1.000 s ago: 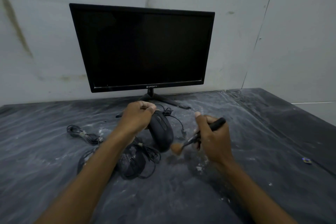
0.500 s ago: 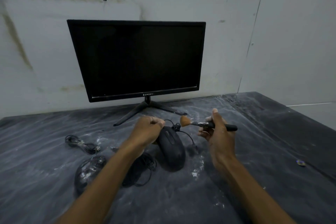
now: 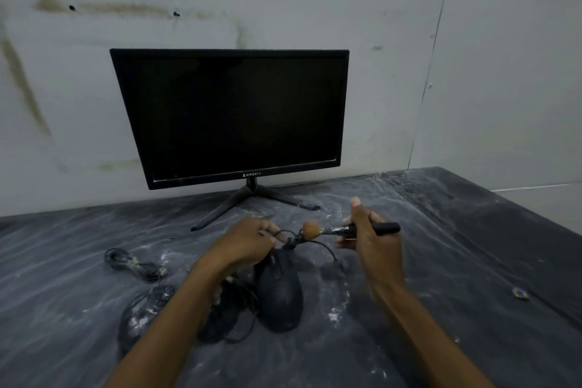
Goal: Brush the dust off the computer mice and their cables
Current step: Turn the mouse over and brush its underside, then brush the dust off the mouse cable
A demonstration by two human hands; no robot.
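Observation:
A black mouse (image 3: 281, 296) lies on the dusty dark table (image 3: 409, 309) in the middle. My left hand (image 3: 244, 244) pinches its thin black cable (image 3: 288, 238) just above the mouse's front. My right hand (image 3: 373, 239) grips a small brush (image 3: 382, 228) by its black handle, and the tan bristle head (image 3: 311, 229) touches the cable beside my left fingers. A second, dust-speckled mouse (image 3: 143, 315) lies at the lower left, partly behind my left forearm. A bundled cable (image 3: 134, 264) rests to the left. More dark cable loops (image 3: 233, 312) sit under my left arm.
A black monitor (image 3: 233, 116) on a splayed stand (image 3: 252, 201) stands at the back against the white wall. White dust patches (image 3: 335, 313) lie right of the mouse. A small object (image 3: 520, 293) sits near the table's right edge.
The brush went from low beside the mouse up to the cable at the mouse's front. My left hand shifted from the mouse body to pinching the cable. The camera tilted upward.

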